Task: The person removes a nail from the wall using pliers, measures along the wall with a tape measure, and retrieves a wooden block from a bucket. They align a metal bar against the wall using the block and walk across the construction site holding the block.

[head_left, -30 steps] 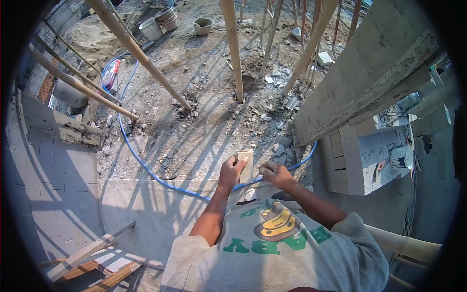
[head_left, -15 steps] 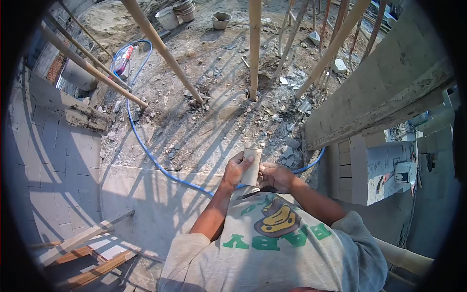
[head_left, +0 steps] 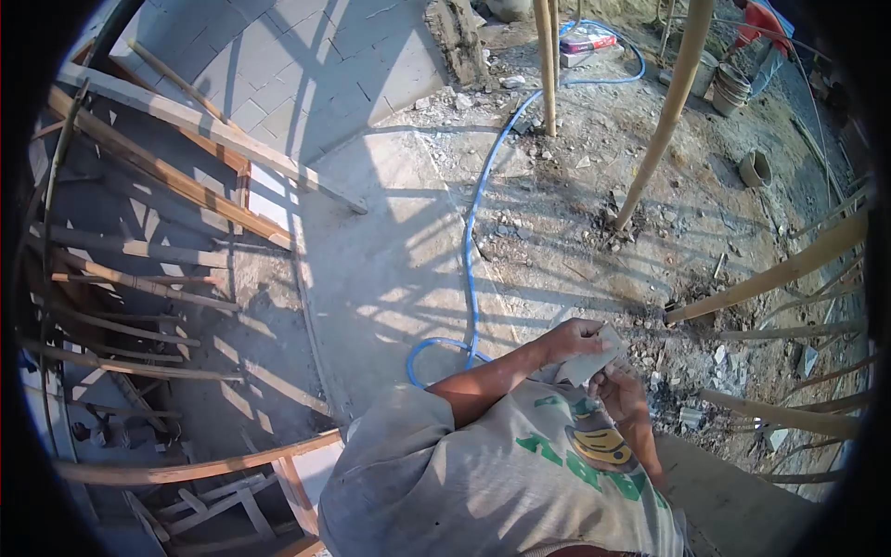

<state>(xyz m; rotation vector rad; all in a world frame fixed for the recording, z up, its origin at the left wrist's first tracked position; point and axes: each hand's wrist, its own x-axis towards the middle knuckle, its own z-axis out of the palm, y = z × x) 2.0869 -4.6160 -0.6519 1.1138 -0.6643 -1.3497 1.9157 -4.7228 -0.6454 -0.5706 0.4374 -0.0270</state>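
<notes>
Held low in front of my shirt is a small, flat, pale rectangular piece [head_left: 592, 360], tilted; its material is unclear. My left hand [head_left: 571, 342] is closed around its upper left side, with the thumb over its face. At the piece's lower right edge, my right hand [head_left: 624, 392] has its fingers curled in and appears to pinch it. Some of the right fingertips are hidden behind the piece.
A blue hose [head_left: 473, 232] loops across the concrete ledge [head_left: 371, 251] and rubble. Bamboo poles [head_left: 668, 121] rise on the right. Timber beams [head_left: 186, 200] border a lower space at left. Buckets [head_left: 730, 90] and a block wall [head_left: 306, 65] lie beyond.
My view has swung left, so the hands and piece now appear further right and the timber frames show more. Both hands stay together at the piece, which is now tilted.
</notes>
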